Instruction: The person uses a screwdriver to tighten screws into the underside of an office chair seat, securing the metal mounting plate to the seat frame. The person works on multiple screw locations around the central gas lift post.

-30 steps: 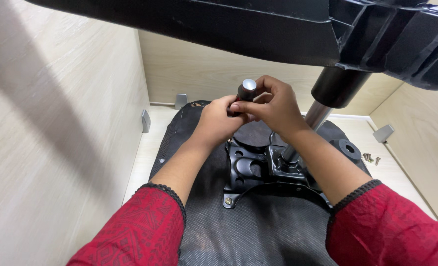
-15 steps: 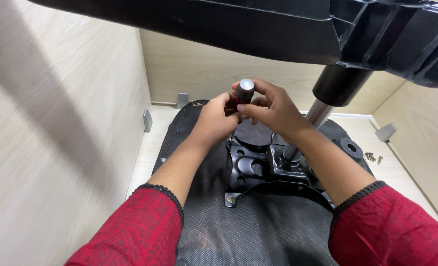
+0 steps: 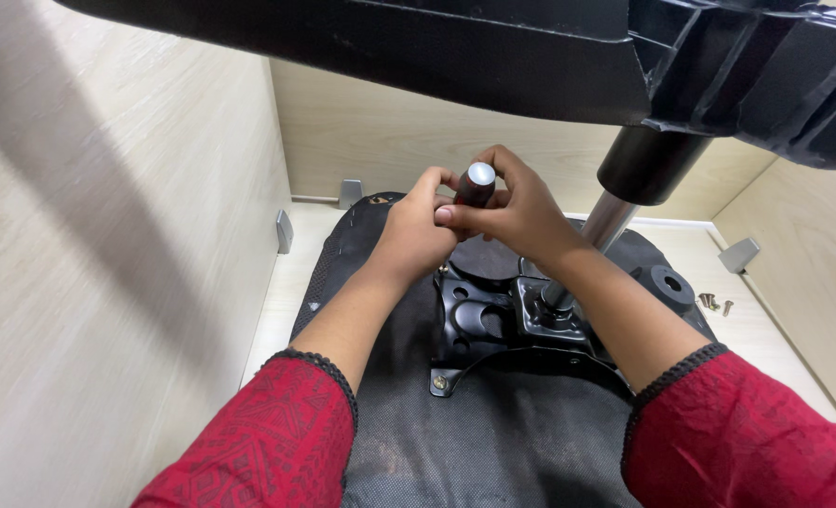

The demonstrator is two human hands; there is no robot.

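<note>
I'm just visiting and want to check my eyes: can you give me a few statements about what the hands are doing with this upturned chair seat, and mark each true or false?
1. Both hands, the left hand and the right hand, grip the dark tool handle. True.
2. The handle's end cap is red. False: it is silvery grey.
3. Loose screws lie at the right. True.
4. The sleeves are blue. False: they are red.
5. The black metal bracket sits on the seat underside. True.

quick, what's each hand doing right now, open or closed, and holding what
Left hand: closed on the dark cylindrical tool handle with a silver end cap.
Right hand: closed on the same handle, fingers wrapped round it from the other side.
</note>
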